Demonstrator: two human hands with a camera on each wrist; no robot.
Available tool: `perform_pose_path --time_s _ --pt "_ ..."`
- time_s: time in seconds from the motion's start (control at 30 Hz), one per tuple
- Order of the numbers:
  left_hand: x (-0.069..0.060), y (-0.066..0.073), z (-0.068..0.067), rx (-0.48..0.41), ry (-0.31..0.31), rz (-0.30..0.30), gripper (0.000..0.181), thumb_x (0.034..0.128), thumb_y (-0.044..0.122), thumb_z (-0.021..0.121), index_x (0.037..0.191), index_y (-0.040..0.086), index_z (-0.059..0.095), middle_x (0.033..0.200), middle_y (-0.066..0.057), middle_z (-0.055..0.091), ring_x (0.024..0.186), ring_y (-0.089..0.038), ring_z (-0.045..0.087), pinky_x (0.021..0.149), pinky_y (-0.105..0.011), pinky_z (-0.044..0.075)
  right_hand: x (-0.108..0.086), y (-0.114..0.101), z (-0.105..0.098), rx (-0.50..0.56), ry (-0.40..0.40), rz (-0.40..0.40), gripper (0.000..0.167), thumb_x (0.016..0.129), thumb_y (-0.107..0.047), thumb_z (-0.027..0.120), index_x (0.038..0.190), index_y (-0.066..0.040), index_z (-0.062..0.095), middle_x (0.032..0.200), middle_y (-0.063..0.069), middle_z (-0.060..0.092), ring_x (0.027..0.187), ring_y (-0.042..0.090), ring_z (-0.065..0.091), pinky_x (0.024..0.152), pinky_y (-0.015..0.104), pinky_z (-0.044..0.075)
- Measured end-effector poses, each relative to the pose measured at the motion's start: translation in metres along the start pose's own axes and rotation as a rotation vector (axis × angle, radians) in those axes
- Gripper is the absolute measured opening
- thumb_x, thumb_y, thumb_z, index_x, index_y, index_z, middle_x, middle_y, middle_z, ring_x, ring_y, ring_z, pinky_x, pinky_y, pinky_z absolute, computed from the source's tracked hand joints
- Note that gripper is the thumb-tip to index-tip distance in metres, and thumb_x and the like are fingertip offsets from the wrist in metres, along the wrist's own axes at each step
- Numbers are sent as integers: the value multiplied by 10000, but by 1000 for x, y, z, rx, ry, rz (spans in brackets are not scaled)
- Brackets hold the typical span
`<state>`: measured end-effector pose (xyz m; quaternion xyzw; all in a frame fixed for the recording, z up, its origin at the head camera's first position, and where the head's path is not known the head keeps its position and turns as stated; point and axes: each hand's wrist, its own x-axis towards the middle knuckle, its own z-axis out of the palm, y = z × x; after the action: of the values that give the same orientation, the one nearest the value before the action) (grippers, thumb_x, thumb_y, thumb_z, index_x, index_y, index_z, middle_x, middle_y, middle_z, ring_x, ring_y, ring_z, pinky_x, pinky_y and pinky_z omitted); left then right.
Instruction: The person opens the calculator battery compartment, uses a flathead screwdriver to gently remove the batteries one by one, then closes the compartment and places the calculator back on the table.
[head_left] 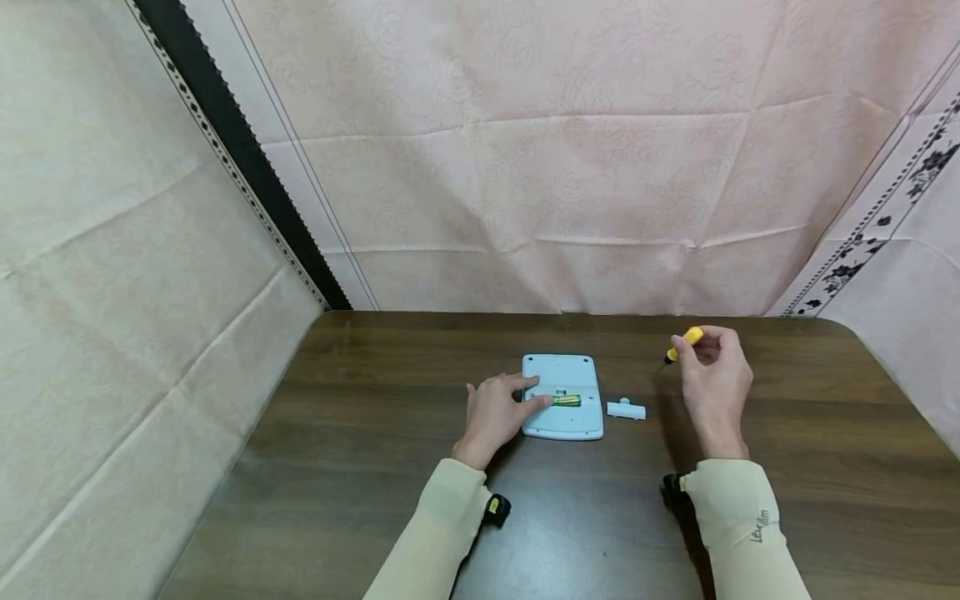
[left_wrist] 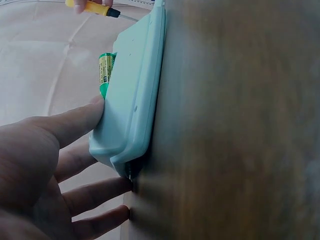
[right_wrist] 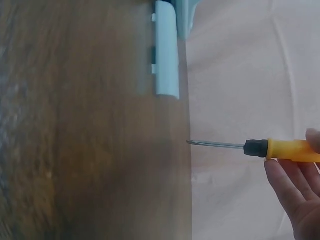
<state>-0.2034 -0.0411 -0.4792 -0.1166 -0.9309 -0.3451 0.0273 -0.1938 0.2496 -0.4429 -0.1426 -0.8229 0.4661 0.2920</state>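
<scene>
A flat light-blue device point(head_left: 562, 422) lies on the table, its kind not shown. A green-and-yellow battery point(head_left: 567, 401) sits in a recess in its upper face, seen from the side as a battery point(left_wrist: 105, 70) rising above the casing. My left hand point(head_left: 495, 412) rests at the device's left side, thumb and forefinger stretched over it, the thumb at the battery's end. The other fingertips point(left_wrist: 122, 186) touch down beside the casing. In my right hand point(head_left: 717, 379) is a screwdriver point(right_wrist: 287, 150) with a yellow handle and black collar, pinched above the table with its tip pointing down-left.
A light-blue battery cover point(head_left: 626, 409) with small tabs lies just right of the device, between it and my right hand. The brown wooden table point(head_left: 360, 433) ends at a pale cloth curtain point(head_left: 600, 183) behind, with more cloth at both sides.
</scene>
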Motion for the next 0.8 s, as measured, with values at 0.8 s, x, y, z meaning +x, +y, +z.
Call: perform_pose_path --time_s 0.8 --pt "-1 0 0 3 7 10 410 963 416 804 1308 196 786 1402 -102 686 1389 -376 563 1115 -841 185 5 -1 -9 -190 -41 24 423 1017 -189 736 1294 70 548 1170 250 660 1012 378 684 679 145 413"
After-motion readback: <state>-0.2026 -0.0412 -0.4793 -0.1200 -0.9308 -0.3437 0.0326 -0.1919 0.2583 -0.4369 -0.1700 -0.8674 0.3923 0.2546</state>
